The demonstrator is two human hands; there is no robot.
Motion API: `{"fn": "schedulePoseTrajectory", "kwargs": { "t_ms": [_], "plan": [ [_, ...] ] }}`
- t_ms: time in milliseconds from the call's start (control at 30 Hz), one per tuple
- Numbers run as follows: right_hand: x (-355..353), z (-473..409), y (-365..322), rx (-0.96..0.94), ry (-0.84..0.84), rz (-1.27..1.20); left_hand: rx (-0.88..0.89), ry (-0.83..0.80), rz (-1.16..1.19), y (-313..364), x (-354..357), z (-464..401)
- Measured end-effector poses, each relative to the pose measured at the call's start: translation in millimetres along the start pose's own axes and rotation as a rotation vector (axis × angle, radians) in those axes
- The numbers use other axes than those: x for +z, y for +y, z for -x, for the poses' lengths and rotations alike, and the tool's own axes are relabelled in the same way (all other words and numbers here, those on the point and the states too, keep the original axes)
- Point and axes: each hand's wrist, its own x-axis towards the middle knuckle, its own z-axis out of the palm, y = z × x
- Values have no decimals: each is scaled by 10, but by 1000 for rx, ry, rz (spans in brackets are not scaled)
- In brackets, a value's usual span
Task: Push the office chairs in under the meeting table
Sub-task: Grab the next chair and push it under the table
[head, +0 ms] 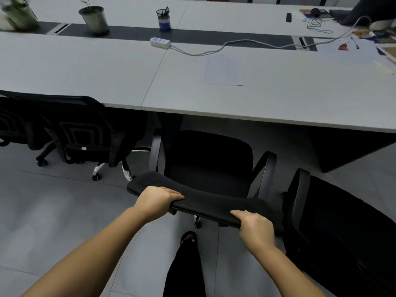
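Observation:
A black office chair (210, 161) stands in front of me, facing the long grey meeting table (278, 99). The front of its seat reaches just below the table's near edge. My left hand (157, 198) grips the left part of the top of the chair's backrest. On the right part of that same top edge my right hand (255, 227) is closed. A second black chair (81, 129) at the left has its mesh back close against the table edge. At the right a third black chair (334, 217) stands apart from the table.
On the table lie a sheet of paper (221, 70), a white power strip (160, 42) with its cable, a pen cup (164, 19), two potted plants and papers at the far right. Grey floor tiles lie around my leg and foot (188, 237).

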Motion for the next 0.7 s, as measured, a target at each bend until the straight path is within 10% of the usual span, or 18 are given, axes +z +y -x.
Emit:
{"fn": "schedulePoseTrajectory", "kwargs": {
  "t_ms": [700],
  "plan": [
    [-732, -2087, 592, 141, -114, 138, -56, -94, 47, -613, -283, -2086]
  ]
}}
